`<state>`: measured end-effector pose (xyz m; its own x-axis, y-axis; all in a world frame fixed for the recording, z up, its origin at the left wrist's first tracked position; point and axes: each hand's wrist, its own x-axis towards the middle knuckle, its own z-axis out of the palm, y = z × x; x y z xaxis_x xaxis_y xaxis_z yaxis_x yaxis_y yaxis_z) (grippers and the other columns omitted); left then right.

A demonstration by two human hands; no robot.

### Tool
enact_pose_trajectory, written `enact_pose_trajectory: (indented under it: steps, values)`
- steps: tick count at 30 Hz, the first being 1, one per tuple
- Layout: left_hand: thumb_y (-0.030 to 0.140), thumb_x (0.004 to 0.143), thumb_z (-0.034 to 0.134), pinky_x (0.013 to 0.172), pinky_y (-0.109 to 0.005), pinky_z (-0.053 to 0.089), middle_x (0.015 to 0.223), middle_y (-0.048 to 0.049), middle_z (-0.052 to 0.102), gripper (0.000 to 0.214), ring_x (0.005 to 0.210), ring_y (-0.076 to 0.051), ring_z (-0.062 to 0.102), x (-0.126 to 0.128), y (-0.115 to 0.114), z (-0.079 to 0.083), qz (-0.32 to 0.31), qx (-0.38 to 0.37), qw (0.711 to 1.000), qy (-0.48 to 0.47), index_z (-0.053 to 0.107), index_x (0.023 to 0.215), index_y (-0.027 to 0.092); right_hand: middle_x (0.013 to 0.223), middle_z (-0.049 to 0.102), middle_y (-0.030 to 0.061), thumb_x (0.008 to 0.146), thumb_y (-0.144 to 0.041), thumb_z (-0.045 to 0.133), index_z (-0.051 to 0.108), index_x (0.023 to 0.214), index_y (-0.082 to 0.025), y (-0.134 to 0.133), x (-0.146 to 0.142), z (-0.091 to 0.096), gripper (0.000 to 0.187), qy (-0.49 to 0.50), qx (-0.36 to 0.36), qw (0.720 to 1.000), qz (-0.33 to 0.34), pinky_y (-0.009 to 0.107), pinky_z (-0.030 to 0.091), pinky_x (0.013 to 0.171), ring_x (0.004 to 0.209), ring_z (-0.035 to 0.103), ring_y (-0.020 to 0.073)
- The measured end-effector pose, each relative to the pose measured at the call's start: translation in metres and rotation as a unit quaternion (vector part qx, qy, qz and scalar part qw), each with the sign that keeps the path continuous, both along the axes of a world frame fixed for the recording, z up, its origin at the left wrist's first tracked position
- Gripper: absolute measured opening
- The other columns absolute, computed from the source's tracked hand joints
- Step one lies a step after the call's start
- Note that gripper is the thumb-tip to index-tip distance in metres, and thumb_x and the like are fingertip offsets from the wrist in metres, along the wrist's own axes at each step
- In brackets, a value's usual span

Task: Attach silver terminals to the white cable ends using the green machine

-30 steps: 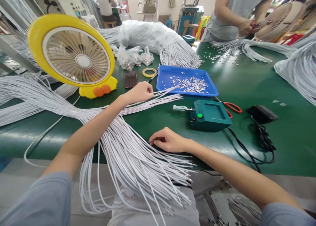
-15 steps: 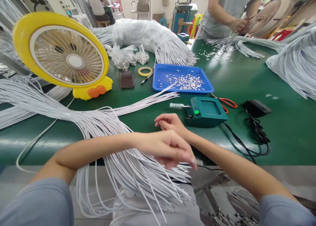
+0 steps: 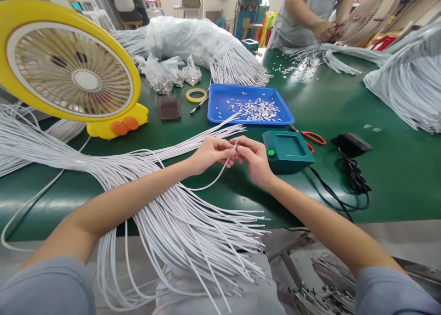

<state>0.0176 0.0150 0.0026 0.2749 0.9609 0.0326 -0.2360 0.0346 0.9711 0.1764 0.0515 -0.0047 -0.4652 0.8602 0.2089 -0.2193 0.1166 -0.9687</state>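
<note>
My left hand is closed in a pinch on one white cable, a little below its tip. The cable curves down and back towards the large bundle of white cables, which hangs over the table's front edge under my left forearm. My right hand meets the left at the cable's end, thumb and fingers pinched on it. Whether a small metal piece is between those fingers is hidden. Just right of my right hand stands a green device with a bright green button.
A blue tray of small metal pieces lies behind my hands. Yellow tape, a pen, red-handled scissors and a black adapter surround it. A yellow fan stands left. Across the table a person handles cables.
My left hand has moved up from the bundle with one cable and now meets my right hand. My right hand has turned to pinch the cable's end. The view has shifted slightly.
</note>
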Motion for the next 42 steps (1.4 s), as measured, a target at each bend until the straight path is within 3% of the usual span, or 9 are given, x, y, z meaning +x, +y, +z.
enact_pose_trajectory:
  steps: [9, 16, 22, 26, 29, 33, 37, 42]
  values:
    - [0.038, 0.066, 0.084, 0.053, -0.021, 0.052, 0.067, -0.0062, 0.07, 0.034, 0.056, -0.01, 0.062, -0.001, 0.001, -0.003, 0.008, 0.004, 1.0, -0.003, 0.071, 0.078, 0.008, 0.074, 0.062, -0.0004, 0.074, -0.03, 0.073, 0.07, 0.083, -0.016, 0.003, 0.001, 0.003, 0.017, 0.014, -0.022, 0.999, 0.032, 0.022, 0.041, 0.05, 0.058, 0.057, 0.0099]
    - [0.036, 0.058, 0.088, 0.046, -0.021, 0.049, 0.055, -0.0023, 0.064, 0.036, 0.047, -0.009, 0.058, 0.002, 0.003, 0.001, 0.045, 0.017, 0.999, 0.006, 0.068, 0.066, 0.008, 0.073, 0.062, 0.0001, 0.074, -0.026, 0.073, 0.068, 0.072, -0.016, 0.003, 0.002, 0.007, 0.011, -0.035, 0.062, 0.998, -0.002, 0.023, 0.045, 0.054, 0.061, 0.056, 0.0101]
    - [0.041, 0.057, 0.088, 0.047, -0.021, 0.05, 0.053, -0.0014, 0.062, 0.041, 0.046, -0.01, 0.059, 0.003, 0.002, -0.001, 0.034, 0.004, 0.999, 0.019, 0.069, 0.071, 0.007, 0.075, 0.057, 0.0001, 0.077, -0.032, 0.072, 0.064, 0.071, -0.017, 0.008, 0.007, 0.011, 0.018, -0.043, 0.108, 0.993, 0.008, 0.023, 0.042, 0.053, 0.061, 0.05, 0.0091]
    - [0.041, 0.057, 0.089, 0.047, -0.021, 0.051, 0.055, -0.0005, 0.061, 0.042, 0.048, -0.01, 0.06, 0.003, 0.002, -0.003, 0.044, -0.008, 0.999, -0.002, 0.065, 0.069, 0.008, 0.069, 0.051, -0.0016, 0.08, -0.036, 0.071, 0.06, 0.073, -0.019, 0.013, 0.011, 0.015, 0.021, 0.025, 0.083, 0.995, -0.056, 0.023, 0.039, 0.05, 0.056, 0.045, 0.0081]
    - [0.042, 0.06, 0.087, 0.046, -0.02, 0.051, 0.056, -0.0005, 0.062, 0.041, 0.049, -0.01, 0.06, 0.002, 0.002, -0.002, 0.057, -0.003, 0.998, -0.025, 0.065, 0.069, 0.008, 0.073, 0.055, 0.0, 0.081, -0.036, 0.07, 0.065, 0.081, -0.021, 0.013, 0.011, 0.016, 0.016, 0.047, 0.061, 0.993, -0.086, 0.022, 0.04, 0.05, 0.061, 0.048, 0.0096]
    - [0.041, 0.063, 0.086, 0.046, -0.02, 0.05, 0.057, -0.0012, 0.063, 0.039, 0.049, -0.01, 0.06, 0.002, 0.001, -0.001, 0.051, 0.007, 0.998, -0.03, 0.067, 0.07, 0.008, 0.089, 0.064, 0.0036, 0.076, -0.039, 0.073, 0.07, 0.098, -0.021, 0.007, 0.007, 0.013, 0.029, -0.026, 0.043, 0.998, -0.024, 0.022, 0.044, 0.053, 0.072, 0.055, 0.0126]
    - [0.041, 0.063, 0.085, 0.048, -0.021, 0.051, 0.058, -0.0019, 0.063, 0.039, 0.049, -0.01, 0.06, 0.002, 0.0, -0.002, 0.035, 0.017, 0.999, -0.019, 0.068, 0.07, 0.007, 0.08, 0.063, 0.0018, 0.074, -0.037, 0.075, 0.071, 0.083, -0.018, 0.007, 0.005, 0.014, 0.022, -0.064, 0.063, 0.996, 0.013, 0.023, 0.043, 0.055, 0.066, 0.054, 0.0109]
    - [0.039, 0.064, 0.085, 0.05, -0.021, 0.052, 0.062, -0.0026, 0.064, 0.037, 0.052, -0.011, 0.062, 0.0, 0.001, -0.004, -0.005, -0.001, 1.0, -0.016, 0.068, 0.072, 0.007, 0.072, 0.059, 0.0005, 0.071, -0.037, 0.079, 0.069, 0.072, -0.017, 0.009, 0.005, 0.015, 0.023, -0.043, 0.03, 0.997, 0.056, 0.024, 0.04, 0.051, 0.059, 0.051, 0.0098]
